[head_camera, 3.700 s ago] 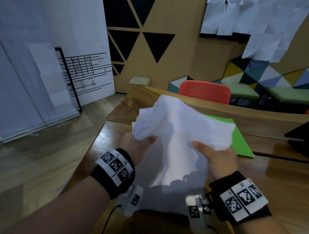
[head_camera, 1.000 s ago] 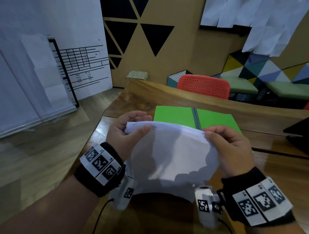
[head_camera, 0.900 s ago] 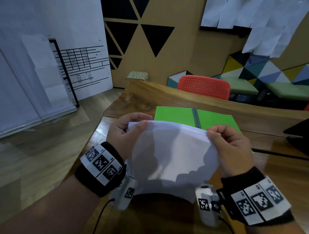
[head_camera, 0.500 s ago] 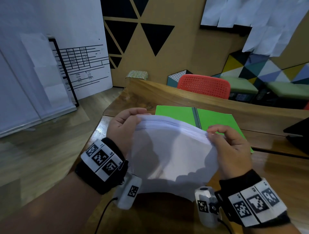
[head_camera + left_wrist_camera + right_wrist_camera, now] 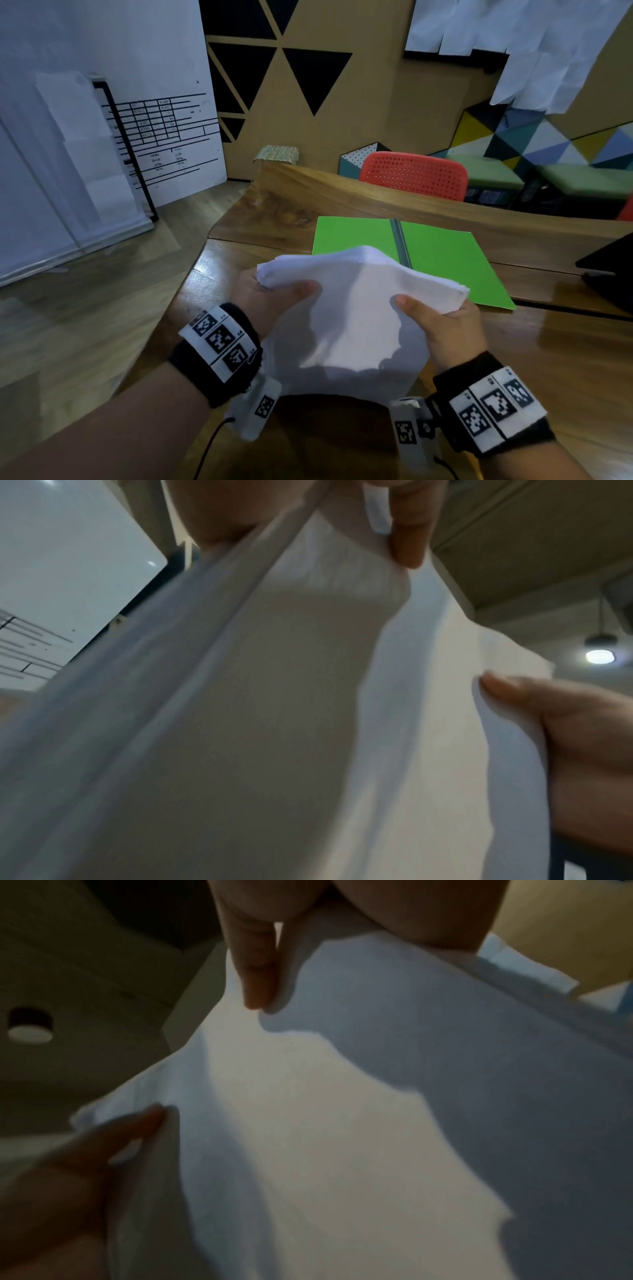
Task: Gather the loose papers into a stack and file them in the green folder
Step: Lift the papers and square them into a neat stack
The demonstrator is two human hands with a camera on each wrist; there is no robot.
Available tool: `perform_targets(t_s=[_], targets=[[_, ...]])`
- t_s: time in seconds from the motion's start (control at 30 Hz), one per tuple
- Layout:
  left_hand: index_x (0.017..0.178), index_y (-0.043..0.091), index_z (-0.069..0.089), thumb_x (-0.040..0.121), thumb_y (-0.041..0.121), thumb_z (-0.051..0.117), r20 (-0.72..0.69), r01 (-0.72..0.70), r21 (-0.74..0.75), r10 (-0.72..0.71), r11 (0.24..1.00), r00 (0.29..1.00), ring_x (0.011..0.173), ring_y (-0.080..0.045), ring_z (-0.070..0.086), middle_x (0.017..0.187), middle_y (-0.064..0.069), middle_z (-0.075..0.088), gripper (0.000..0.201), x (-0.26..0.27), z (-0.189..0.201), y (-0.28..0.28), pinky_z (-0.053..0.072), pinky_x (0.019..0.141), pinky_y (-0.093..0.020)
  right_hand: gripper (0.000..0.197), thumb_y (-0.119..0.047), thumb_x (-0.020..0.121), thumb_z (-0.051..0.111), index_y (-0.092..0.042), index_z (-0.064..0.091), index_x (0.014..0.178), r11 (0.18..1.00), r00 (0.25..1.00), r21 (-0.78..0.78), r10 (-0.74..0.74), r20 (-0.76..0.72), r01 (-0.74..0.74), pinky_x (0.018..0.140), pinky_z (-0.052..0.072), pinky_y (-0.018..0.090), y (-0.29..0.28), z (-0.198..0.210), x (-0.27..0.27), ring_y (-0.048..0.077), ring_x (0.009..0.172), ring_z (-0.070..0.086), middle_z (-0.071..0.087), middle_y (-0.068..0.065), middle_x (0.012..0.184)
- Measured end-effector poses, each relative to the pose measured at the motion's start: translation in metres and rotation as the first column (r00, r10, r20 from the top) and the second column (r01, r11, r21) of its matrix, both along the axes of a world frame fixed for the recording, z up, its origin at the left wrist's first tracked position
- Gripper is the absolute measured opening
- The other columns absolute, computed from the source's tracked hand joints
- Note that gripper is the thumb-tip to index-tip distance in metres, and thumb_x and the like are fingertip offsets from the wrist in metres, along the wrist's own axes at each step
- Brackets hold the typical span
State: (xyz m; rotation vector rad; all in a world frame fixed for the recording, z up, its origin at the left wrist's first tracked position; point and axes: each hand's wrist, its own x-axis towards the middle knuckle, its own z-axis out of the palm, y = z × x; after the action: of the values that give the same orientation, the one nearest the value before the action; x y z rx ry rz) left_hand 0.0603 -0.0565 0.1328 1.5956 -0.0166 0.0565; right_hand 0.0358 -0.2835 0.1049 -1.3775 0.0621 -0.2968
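I see both hands holding the stack of papers [image 5: 352, 318] above the wooden surface [image 5: 565, 359], on my side of the green folder [image 5: 442, 260]. My left hand [image 5: 263, 301] grasps the stack's upper left corner, thumb laid across the near face and fingers behind it. My right hand [image 5: 445, 329] grasps the right edge the same way, thumb on the near face. The sheets bow between the two grips, their top edges bunched and not fully aligned; the lower edge hangs near my wrists. I cannot tell whether it touches the surface.

The green folder lies open and flat on the surface, its dark spine running down the centre, its near left part hidden behind the papers. Beyond the surface stands a red chair [image 5: 414, 174]. A dark object [image 5: 609, 267] sits at the right edge.
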Motion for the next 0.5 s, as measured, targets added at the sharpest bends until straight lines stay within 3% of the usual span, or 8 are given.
perform_targets(t_s=[0.1,0.13,0.2,0.27,0.3,0.33,0.4,0.5], targets=[[0.060,0.017,0.075,0.050,0.000,0.081,0.008,0.053,-0.138,-0.052,0.989,0.999,0.049,-0.005,0.065,0.054,0.005,0.072,0.020,0.001,0.003,0.005,0.053,0.049,-0.017,0.079,-0.039,0.018,0.093,-0.006,0.071,0.086,0.996,1.000,0.093,0.012,-0.022,-0.010,0.073,0.058,0.041,-0.003,0.003,-0.003,0.028,0.075,0.070,0.077,0.011,0.085],[0.060,0.016,0.075,0.052,-0.002,0.079,0.027,0.063,-0.150,-0.059,0.987,0.998,0.049,-0.005,0.065,0.054,0.005,0.071,0.021,0.000,0.006,0.007,0.053,0.048,-0.016,0.072,-0.034,0.024,0.094,-0.008,0.068,0.087,0.996,1.000,0.092,0.009,0.005,-0.010,0.068,0.059,0.036,-0.005,0.005,-0.004,0.024,0.070,0.070,0.076,0.007,0.081],[0.069,0.013,0.069,0.053,0.005,0.078,0.110,0.091,-0.165,-0.073,0.982,0.991,0.053,-0.004,0.064,0.061,0.007,0.072,0.020,0.002,0.010,0.008,0.052,0.050,-0.015,0.043,-0.009,0.051,0.085,-0.018,0.060,0.084,0.999,0.996,0.044,-0.013,0.093,0.009,0.054,0.055,0.021,-0.006,0.013,-0.007,0.009,0.058,0.065,0.069,-0.001,0.073],[0.076,0.019,0.066,0.054,0.018,0.076,0.192,0.080,-0.175,-0.046,0.981,0.980,0.061,-0.002,0.064,0.070,0.010,0.073,0.024,0.005,0.015,0.005,0.053,0.056,-0.015,0.046,0.014,0.071,0.066,-0.029,0.057,0.088,0.998,0.982,-0.032,-0.055,0.181,0.062,0.052,0.051,0.016,-0.004,0.019,-0.009,0.000,0.056,0.060,0.059,-0.004,0.079],[0.072,0.020,0.068,0.058,0.023,0.073,0.201,0.068,-0.196,-0.028,0.978,0.979,0.062,-0.001,0.064,0.070,0.011,0.073,0.015,0.007,0.016,0.002,0.052,0.057,-0.014,0.051,0.015,0.075,0.062,-0.035,0.060,0.086,0.995,0.971,-0.063,-0.058,0.232,0.074,0.054,0.050,0.014,-0.002,0.023,-0.011,-0.003,0.058,0.059,0.060,-0.009,0.080],[0.067,0.020,0.070,0.067,0.021,0.069,0.183,0.036,-0.224,0.005,0.974,0.983,0.059,-0.001,0.062,0.066,0.011,0.073,0.001,0.008,0.021,-0.001,0.051,0.056,-0.013,0.049,0.010,0.076,0.063,-0.038,0.065,0.081,0.991,0.959,-0.110,-0.046,0.278,0.079,0.057,0.049,0.012,0.000,0.025,-0.012,-0.004,0.063,0.058,0.062,-0.015,0.080],[0.056,0.019,0.073,0.079,0.009,0.062,0.134,-0.032,-0.237,0.065,0.971,0.989,0.054,0.000,0.061,0.057,0.010,0.071,0.027,0.012,0.022,-0.005,0.049,0.054,-0.014,0.027,-0.013,0.075,0.066,-0.040,0.070,0.073,0.970,0.942,-0.218,-0.026,0.334,0.104,0.068,0.046,0.010,0.004,0.029,-0.013,-0.001,0.075,0.058,0.065,-0.018,0.080],[0.051,0.023,0.072,0.067,0.014,0.058,0.102,-0.053,-0.229,0.078,0.972,0.992,0.053,-0.001,0.060,0.055,0.010,0.071,0.023,0.015,0.021,-0.005,0.049,0.054,-0.014,0.016,-0.024,0.073,0.062,-0.036,0.073,0.068,0.969,0.946,-0.202,-0.073,0.317,0.143,0.071,0.044,0.011,0.001,0.028,-0.008,0.001,0.078,0.058,0.069,-0.016,0.077]])
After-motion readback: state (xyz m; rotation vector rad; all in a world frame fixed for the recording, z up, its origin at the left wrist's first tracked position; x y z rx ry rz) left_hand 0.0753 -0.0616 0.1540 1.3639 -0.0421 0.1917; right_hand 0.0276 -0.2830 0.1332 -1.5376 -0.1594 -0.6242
